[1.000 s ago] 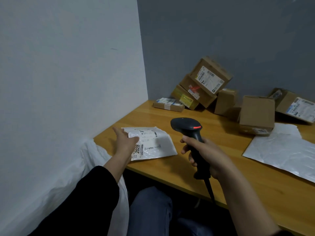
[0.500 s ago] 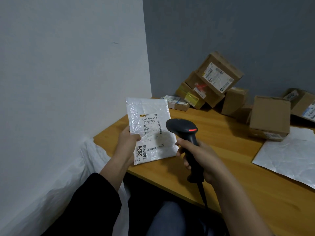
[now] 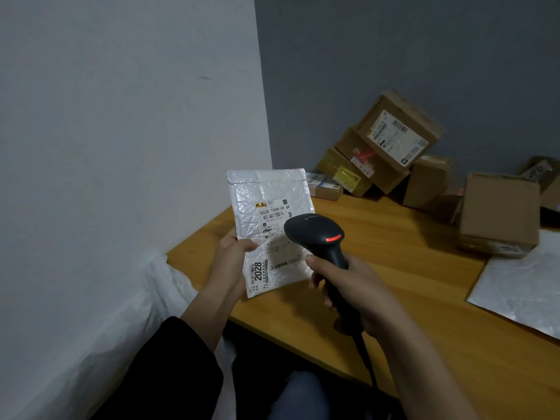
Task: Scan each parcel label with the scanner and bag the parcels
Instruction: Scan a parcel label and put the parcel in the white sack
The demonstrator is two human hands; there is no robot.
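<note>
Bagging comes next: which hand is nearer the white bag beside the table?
Left. The left hand, holding the bubble mailer, is just above-right of the white bag; the right hand grips the scanner farther right, over the table.

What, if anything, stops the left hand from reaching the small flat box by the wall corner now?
Probably not reachable yet: the left hand grips the white mailer, so it is occupied. The table between them looks free, and the small flat box lies at the pile's near edge.
</note>
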